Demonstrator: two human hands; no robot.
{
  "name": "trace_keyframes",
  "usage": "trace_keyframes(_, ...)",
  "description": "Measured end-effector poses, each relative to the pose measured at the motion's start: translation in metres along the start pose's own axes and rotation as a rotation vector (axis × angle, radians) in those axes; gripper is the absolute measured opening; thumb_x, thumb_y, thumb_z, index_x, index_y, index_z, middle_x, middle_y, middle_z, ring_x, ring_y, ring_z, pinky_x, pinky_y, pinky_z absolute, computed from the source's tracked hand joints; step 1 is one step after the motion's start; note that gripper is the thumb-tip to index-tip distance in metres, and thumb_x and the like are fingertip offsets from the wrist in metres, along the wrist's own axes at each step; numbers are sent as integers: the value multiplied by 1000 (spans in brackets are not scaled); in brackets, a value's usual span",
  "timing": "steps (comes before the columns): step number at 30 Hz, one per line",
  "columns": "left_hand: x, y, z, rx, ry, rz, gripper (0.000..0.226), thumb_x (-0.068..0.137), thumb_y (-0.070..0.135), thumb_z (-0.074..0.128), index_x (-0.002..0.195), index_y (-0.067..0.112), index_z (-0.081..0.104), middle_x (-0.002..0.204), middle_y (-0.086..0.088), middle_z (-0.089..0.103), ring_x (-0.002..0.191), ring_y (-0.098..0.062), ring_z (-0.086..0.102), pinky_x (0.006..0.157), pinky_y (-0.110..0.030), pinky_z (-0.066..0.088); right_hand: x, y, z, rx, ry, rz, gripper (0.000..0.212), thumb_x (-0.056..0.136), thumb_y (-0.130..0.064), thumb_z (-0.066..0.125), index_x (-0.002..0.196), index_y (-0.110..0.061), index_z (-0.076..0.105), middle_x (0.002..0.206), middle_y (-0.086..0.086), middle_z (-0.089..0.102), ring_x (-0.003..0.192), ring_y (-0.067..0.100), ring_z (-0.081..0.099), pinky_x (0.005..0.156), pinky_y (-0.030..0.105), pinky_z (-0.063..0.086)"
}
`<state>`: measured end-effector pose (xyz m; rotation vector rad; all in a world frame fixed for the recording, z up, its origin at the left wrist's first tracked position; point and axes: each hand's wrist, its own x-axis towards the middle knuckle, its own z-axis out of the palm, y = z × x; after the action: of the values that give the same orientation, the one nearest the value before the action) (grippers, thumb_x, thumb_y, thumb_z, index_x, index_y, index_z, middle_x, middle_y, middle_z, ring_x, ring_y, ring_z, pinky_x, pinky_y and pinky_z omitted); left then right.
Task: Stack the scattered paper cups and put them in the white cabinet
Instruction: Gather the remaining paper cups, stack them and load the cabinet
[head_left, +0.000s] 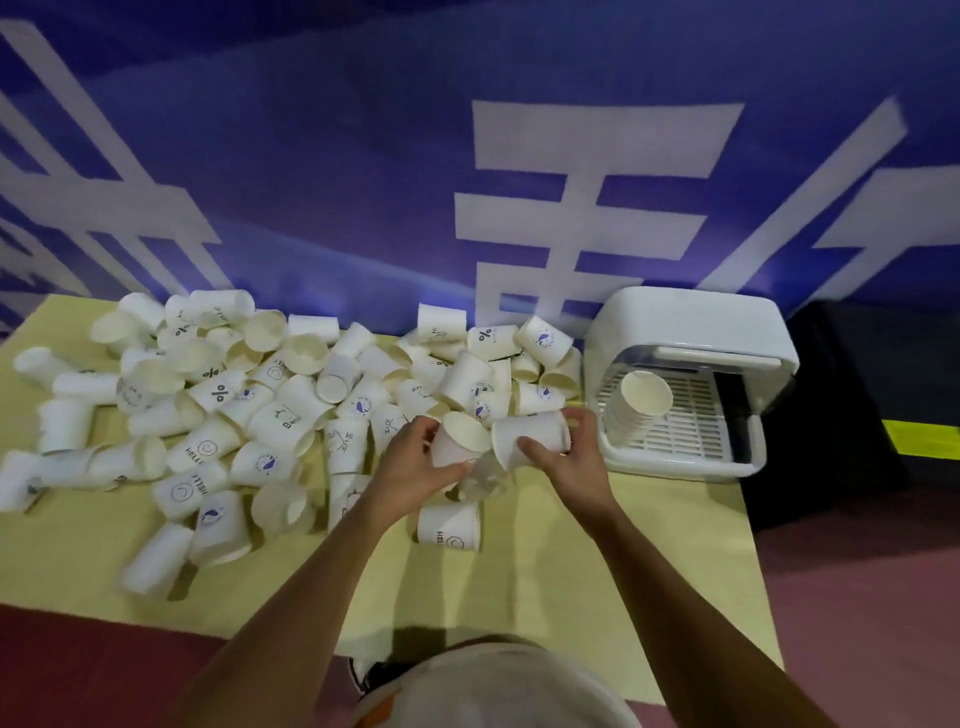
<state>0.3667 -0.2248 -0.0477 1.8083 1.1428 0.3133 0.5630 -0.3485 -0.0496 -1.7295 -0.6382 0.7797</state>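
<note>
Several white paper cups (291, 410) lie scattered over the yellow table (545, 571). My left hand (410, 467) grips one cup (460, 439) with its mouth turned up and to the right. My right hand (566, 457) grips a second cup (530, 434) lying on its side, bottom end close to the first cup's mouth. The white cabinet (696, 332) stands at the table's right end with its front open. A stack of cups (636, 408) lies on its side on the cabinet's slatted tray.
One upturned cup (449, 525) sits below my hands near the table's middle. A blue wall with white characters (571, 208) rises behind the table. A dark box (852, 415) stands right of the cabinet. Red floor (857, 597) lies beyond the table's edges.
</note>
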Motion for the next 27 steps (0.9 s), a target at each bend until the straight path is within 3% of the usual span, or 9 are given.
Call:
trace_keyframes(5, 16, 33, 23, 10, -55, 52, 60, 72, 39, 86, 121, 23, 54, 110, 10, 60, 96, -3, 58, 67, -16, 42, 2, -3, -34, 28, 69, -36, 60, 82, -25, 82, 127, -38, 45, 115, -12, 61, 98, 8, 65, 70, 20, 55)
trace_keyframes(7, 24, 43, 32, 11, -64, 64, 60, 72, 41, 86, 120, 22, 54, 111, 8, 60, 95, -4, 58, 70, -19, 44, 4, -4, -46, 25, 103, -44, 56, 80, -29, 82, 122, -41, 47, 116, -9, 61, 100, 13, 65, 73, 28, 59)
trace_keyframes(10, 37, 57, 42, 7, -96, 62, 62, 73, 44, 84, 121, 22, 53, 113, 6, 60, 97, -8, 59, 80, -34, 55, 10, -7, -62, 60, 157, -9, 57, 77, -33, 83, 118, -36, 44, 118, 1, 60, 103, 25, 65, 78, 50, 61)
trace_keyframes(12, 44, 66, 50, -11, -113, 62, 62, 73, 47, 84, 121, 23, 52, 113, 7, 61, 100, -12, 60, 84, -40, 57, 14, -10, -72, 79, 193, 7, 58, 75, -36, 84, 113, -34, 40, 115, 6, 62, 98, 26, 68, 76, 52, 61)
trace_keyframes(14, 50, 74, 57, -14, -112, 73, 61, 73, 48, 84, 119, 24, 53, 112, 7, 62, 99, -12, 62, 83, -36, 56, 18, -12, -83, 86, 237, 14, 59, 71, -43, 84, 108, -30, 40, 106, 6, 65, 88, 21, 69, 75, 47, 60)
trace_keyframes(18, 56, 87, 70, -34, -142, 90, 58, 73, 48, 84, 117, 27, 53, 110, 12, 61, 93, 1, 59, 57, -11, 47, 27, -17, -99, 41, 324, 17, 55, 71, -43, 86, 99, -22, 43, 90, -4, 58, 73, 5, 61, 66, 27, 52)
trace_keyframes(22, 62, 91, 78, -3, -169, 90, 61, 72, 50, 83, 119, 27, 54, 109, 14, 61, 97, 1, 58, 70, -18, 45, 34, -19, -107, 6, 353, 14, 50, 73, -42, 86, 91, -16, 48, 82, -5, 56, 71, 10, 55, 68, 35, 51)
trace_keyframes(25, 65, 92, 83, 2, -176, 82, 56, 73, 48, 83, 117, 30, 54, 108, 16, 61, 97, 3, 58, 69, -16, 43, 38, -19, -111, -25, 378, 0, 49, 72, -43, 86, 88, -15, 49, 80, -7, 58, 73, 10, 57, 67, 34, 52)
trace_keyframes(27, 66, 92, 84, 7, -180, 81, 55, 72, 49, 83, 116, 31, 54, 108, 17, 61, 96, 5, 57, 68, -16, 41, 42, -20, -114, -36, 391, -8, 47, 72, -42, 86, 91, -17, 51, 87, -6, 60, 81, 13, 60, 74, 40, 54)
